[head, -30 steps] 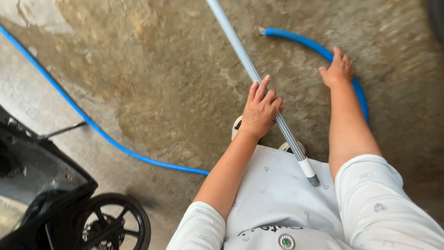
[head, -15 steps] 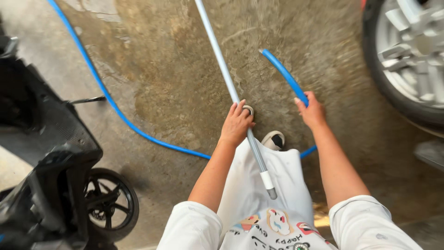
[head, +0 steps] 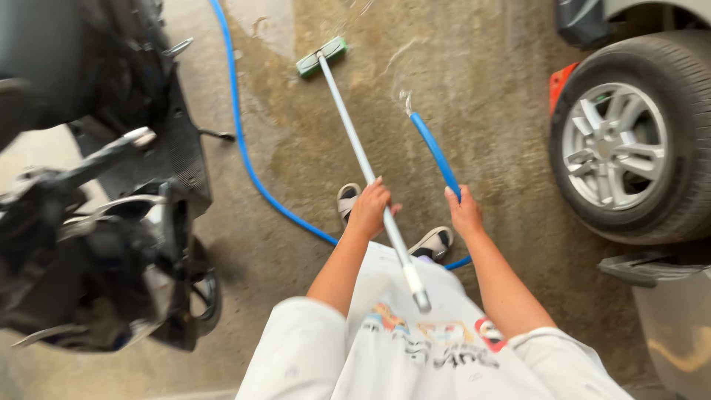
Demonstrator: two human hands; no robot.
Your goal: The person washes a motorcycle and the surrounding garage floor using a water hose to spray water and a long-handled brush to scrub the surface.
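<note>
Floor wash, rinse-and-scrub step: left hand [head: 368, 208] closed around brush pole [head: 355, 148], head on wet concrete; right hand [head: 465, 213] gripping blue hose [head: 435, 152], nozzle raised; next likely needs steadier hose aim.

Smooth metal pole [head: 352, 137], glossy plastic hose [head: 433, 148], rough wet concrete floor [head: 489, 133].

The left hand [head: 368, 207] has its grip on the broom handle [head: 355, 144], which runs forward across the floor [head: 489, 111] to the broom head [head: 321, 56]. The right hand [head: 465, 213], just right of it, holds the hose [head: 433, 152]. A scooter [head: 96, 215] stands along the floor's left edge, a car wheel [head: 629, 152] at its right edge, and two feet [head: 433, 243] sit beneath the hands
</note>
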